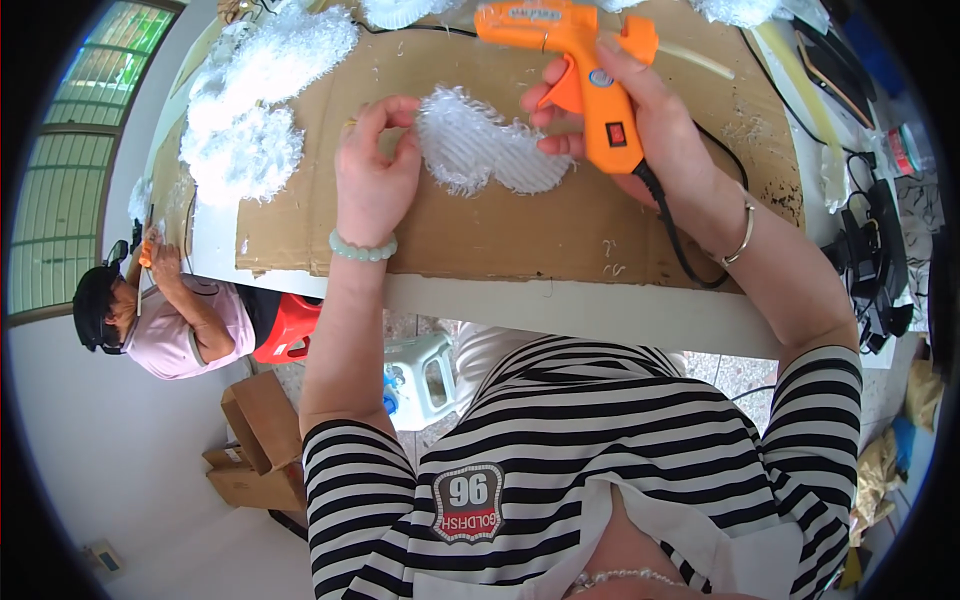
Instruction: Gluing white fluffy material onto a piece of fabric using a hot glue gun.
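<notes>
A white, fringed, ribbed piece with two lobes [490, 145] lies over the brown cardboard [470, 235] in front of me. My left hand [378, 160] is at its left edge, fingers curled, with thumb and forefinger against the fringe; their exact grip is partly hidden. In my right hand [650, 120] is an orange hot glue gun [606, 115], its nozzle end toward the upper left. A translucent glue stick [700, 58] sticks out behind it. The lower fingers of my right hand are close to the piece's right edge; whether they touch it I cannot tell.
Fluffy white fringed bundles [245, 150] are heaped at the left. A black cord [690, 262] hangs from the glue gun over the cardboard. Cables and dark devices [870, 255] crowd the right side. Another person [190, 325] sits at the far left, holding something orange.
</notes>
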{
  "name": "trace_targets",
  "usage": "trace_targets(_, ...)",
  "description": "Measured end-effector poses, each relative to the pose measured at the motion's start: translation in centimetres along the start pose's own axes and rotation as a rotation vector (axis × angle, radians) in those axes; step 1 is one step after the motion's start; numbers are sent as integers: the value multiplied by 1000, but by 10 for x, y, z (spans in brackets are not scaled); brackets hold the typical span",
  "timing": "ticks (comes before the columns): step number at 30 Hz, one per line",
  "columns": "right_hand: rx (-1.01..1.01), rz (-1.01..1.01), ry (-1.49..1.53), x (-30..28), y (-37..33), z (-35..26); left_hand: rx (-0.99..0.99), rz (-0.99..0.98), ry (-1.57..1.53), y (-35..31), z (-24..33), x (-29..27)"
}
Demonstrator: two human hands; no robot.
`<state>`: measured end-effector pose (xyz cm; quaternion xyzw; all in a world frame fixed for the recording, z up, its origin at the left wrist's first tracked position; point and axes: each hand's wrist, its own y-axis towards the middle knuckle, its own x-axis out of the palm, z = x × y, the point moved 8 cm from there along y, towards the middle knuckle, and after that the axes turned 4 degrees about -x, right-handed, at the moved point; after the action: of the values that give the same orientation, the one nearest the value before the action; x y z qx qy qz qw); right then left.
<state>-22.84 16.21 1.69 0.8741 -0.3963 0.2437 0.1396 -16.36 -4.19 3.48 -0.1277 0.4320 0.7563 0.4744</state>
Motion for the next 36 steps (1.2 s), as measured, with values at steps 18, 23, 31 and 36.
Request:
trace_targets(18,-20,-107,-439,1,-59,-47,104,28,-46,-1,1,-33)
trace_targets(23,89,-103,-681,-13,-60,-28,196,-122,-3,-2,32,-7)
trace_targets(31,121,-133,-830,-15,-58,-21,395,-233,3,-9,52,22)
trace_targets(36,137,-146,-892,-19,-54,-17,415,-218,35,-12,56,28)
